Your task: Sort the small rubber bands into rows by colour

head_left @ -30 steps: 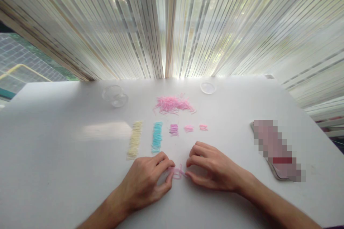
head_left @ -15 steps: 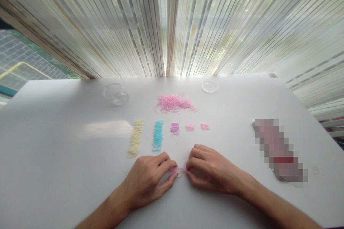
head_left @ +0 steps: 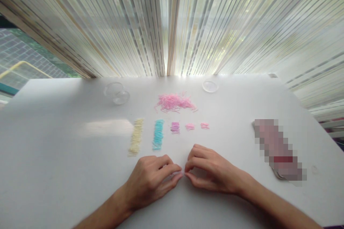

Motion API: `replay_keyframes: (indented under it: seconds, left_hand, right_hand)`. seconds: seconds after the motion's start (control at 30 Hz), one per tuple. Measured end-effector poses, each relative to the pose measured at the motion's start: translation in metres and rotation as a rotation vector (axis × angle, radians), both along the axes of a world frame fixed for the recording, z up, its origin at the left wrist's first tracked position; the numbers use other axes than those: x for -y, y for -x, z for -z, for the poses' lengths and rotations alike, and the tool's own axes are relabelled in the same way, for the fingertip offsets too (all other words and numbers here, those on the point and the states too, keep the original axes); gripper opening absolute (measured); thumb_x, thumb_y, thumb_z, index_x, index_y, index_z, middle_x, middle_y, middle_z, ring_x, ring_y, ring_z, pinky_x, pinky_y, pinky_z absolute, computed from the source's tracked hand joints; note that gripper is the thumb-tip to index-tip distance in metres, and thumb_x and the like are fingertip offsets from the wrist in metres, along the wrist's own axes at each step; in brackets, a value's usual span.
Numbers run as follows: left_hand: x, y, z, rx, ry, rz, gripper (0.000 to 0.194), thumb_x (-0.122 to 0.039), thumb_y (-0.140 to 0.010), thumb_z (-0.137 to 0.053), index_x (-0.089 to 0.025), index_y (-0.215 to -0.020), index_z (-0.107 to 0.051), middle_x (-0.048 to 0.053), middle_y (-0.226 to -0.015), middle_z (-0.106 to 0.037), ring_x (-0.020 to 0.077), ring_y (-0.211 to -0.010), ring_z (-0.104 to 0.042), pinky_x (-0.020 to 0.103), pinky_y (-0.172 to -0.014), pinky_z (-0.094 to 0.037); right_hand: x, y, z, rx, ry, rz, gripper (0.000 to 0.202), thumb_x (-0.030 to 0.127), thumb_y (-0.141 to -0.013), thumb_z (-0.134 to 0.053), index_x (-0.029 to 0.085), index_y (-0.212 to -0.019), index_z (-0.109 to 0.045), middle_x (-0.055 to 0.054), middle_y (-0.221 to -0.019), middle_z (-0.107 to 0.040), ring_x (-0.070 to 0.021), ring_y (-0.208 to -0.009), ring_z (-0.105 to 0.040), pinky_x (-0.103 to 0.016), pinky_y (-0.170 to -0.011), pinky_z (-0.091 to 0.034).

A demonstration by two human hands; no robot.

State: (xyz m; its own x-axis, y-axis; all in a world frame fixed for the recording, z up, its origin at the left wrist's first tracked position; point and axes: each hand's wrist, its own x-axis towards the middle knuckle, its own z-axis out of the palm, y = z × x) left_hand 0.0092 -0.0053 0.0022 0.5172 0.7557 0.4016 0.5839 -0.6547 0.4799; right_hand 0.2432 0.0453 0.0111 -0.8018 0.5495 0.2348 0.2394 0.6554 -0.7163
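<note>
where left hand (head_left: 152,178) almost meets right hand (head_left: 208,169), pink strands (head_left: 183,172) barely show.

Striped curtain (head_left: 120,25) (sheer, backlit) beyond white table (head_left: 53,171).

In front of a long yellow stack (head_left: 136,137), long blue stack (head_left: 158,134), short purple stack (head_left: 175,127), two small pink stacks (head_left: 190,126) and tangled pink heap (head_left: 174,102), a pale strand (head_left: 183,173) shows, mostly hidden.

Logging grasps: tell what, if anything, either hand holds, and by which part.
Cannot be told: left hand and right hand nearly meet; no held thing shows clearly.
</note>
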Motion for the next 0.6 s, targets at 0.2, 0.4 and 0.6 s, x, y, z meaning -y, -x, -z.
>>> replay_keyframes:
  seconds: [0.2,0.4,0.6]
  left_hand:
    - [-0.0014,-0.0010,-0.0006,0.024,0.013,-0.004,0.006,-0.018,-0.093,-0.063,-0.022,-0.094,-0.067,-0.003,-0.074,-0.067,0.0121,-0.056,-0.060,0.026,-0.053,-0.042]
    - [-0.0018,-0.0014,-0.0012,0.056,0.035,-0.004,0.008,-0.016,-0.092,-0.063,-0.021,-0.095,-0.067,-0.003,-0.074,-0.067,0.0118,-0.058,-0.062,0.024,-0.054,-0.043]
    - [-0.0015,-0.0004,-0.0001,0.058,0.036,-0.013,0.007,-0.017,-0.093,-0.062,-0.021,-0.093,-0.068,-0.003,-0.072,-0.067,0.0112,-0.057,-0.062,0.023,-0.054,-0.044]
  right_hand:
    - [0.0003,0.0007,-0.0008,-0.019,-0.017,0.000,0.007,0.015,-0.089,-0.060,0.018,-0.091,-0.067,-0.004,-0.083,-0.063,-0.0159,-0.077,-0.056,-0.026,-0.069,-0.048]
    - [-0.0007,-0.0007,-0.0033,-0.029,-0.008,0.020,0.006,0.015,-0.090,-0.061,0.018,-0.091,-0.066,-0.004,-0.082,-0.062,-0.0157,-0.077,-0.055,-0.026,-0.069,-0.048]
    - [-0.0020,-0.0018,-0.0036,-0.049,-0.004,0.035,0.007,0.013,-0.088,-0.062,0.018,-0.090,-0.065,-0.004,-0.081,-0.061,-0.0153,-0.076,-0.055,-0.026,-0.067,-0.047]
